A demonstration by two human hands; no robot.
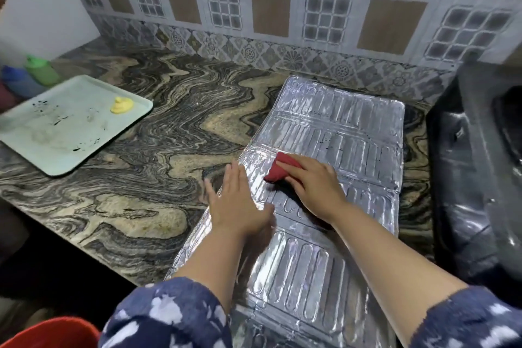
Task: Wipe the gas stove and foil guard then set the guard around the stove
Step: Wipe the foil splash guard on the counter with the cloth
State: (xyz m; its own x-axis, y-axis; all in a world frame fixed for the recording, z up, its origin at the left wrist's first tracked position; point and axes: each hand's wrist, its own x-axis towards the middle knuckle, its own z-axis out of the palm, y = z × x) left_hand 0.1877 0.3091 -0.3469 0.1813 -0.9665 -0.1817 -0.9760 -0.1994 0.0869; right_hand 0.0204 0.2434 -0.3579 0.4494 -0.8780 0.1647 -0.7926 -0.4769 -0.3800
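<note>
The silver foil guard (333, 133) lies flat and unfolded on the marbled countertop, running from the tiled wall toward me. My right hand (313, 183) presses a folded red cloth (278, 171) onto the guard's middle panel. My left hand (238, 200) lies flat with fingers spread on the guard's left edge, holding nothing. The black gas stove (474, 178) stands at the right edge of view, partly cut off.
A pale green tray (70, 127) with a yellow blob (121, 105) and dark smears sits at the left. Green (41, 69) and blue (19, 80) bottles stand behind it. A red bucket rim (50, 332) shows at the bottom left. The countertop (175, 127) ends near my body.
</note>
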